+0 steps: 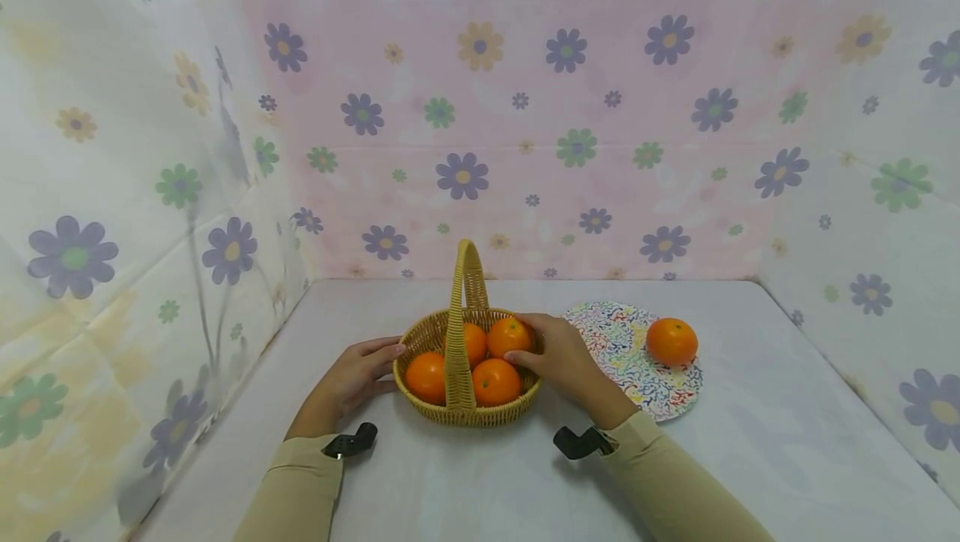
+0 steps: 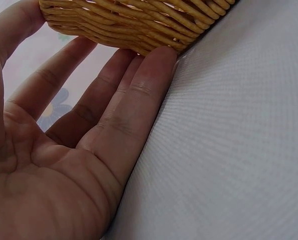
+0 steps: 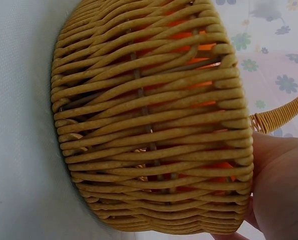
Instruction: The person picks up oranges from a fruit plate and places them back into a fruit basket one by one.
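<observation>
A yellow wicker basket (image 1: 461,415) with a tall arched handle stands between the two hands, with several oranges (image 1: 496,382) inside. The left hand (image 1: 362,371) rests against the basket's left side. In the left wrist view its fingers (image 2: 138,100) are fairly straight, their tips touching the outer weave. At the right side, the right hand (image 1: 561,358) reaches over the rim and holds the rightmost orange (image 1: 508,337) between thumb and forefinger. The right wrist view shows the basket wall (image 3: 154,120) filling the middle, hiding most of that hand's grip.
To the right lies a round plate (image 1: 611,333) with a multicoloured speckled pattern, bearing another orange (image 1: 672,342). A white cloth covers the table (image 1: 465,484). Flower-printed curtains (image 1: 525,108) close off the back and both sides. Each wrist carries a black device (image 1: 581,443).
</observation>
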